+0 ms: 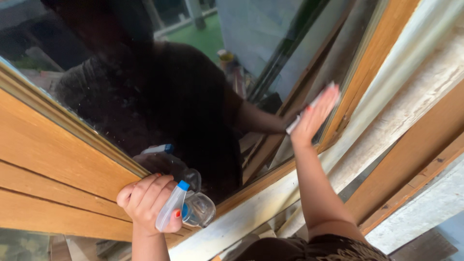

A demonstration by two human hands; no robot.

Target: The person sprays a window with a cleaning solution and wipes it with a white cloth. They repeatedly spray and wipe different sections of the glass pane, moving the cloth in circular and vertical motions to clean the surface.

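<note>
My left hand (145, 200) grips a clear plastic spray bottle (195, 209) with a blue nozzle, held against the lower wooden frame of a glass pane (159, 92). My right hand (316, 116) is stretched up and pressed flat against the glass near the right wooden frame, with a thin white cloth or wipe (303, 116) under its fingers. The dark pane mirrors my body, my arm and the bottle.
A wooden window frame (53, 164) runs along the pane's lower left and another wooden frame post (372, 63) along its right side. Pale weathered boards (411, 106) and more wooden beams lie to the right.
</note>
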